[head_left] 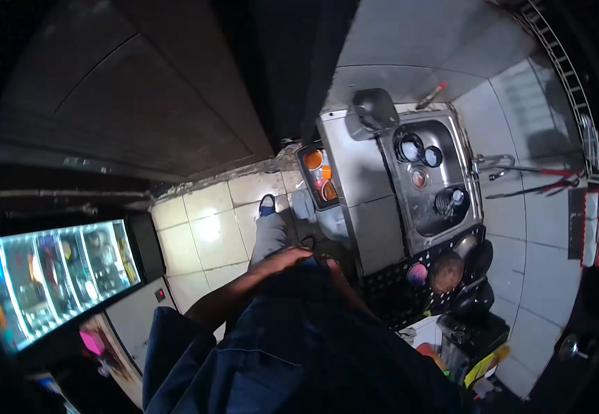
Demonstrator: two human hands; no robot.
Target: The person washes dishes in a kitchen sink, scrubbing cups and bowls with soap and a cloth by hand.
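At my waist, my left hand (291,258) is closed on the lower front of my dark blue shirt (265,338), its fingers pressed together. Close beside it, my right hand (332,266) is also closed at the shirt's hem, partly in shadow, with dark cloth between the two. Ahead on the right, a steel sink (437,186) holds two dark round dishes (410,147) and a dark ribbed item (449,202) with something pale in it. Neither hand touches these.
A dark tray (322,178) with orange items sits low beside the tiled counter (365,221). A dark container (375,109) stands at the counter's far end. Dark pans (475,297) crowd the right side. A lit glass-fronted fridge (65,276) is at left; tiled floor (210,221) lies ahead.
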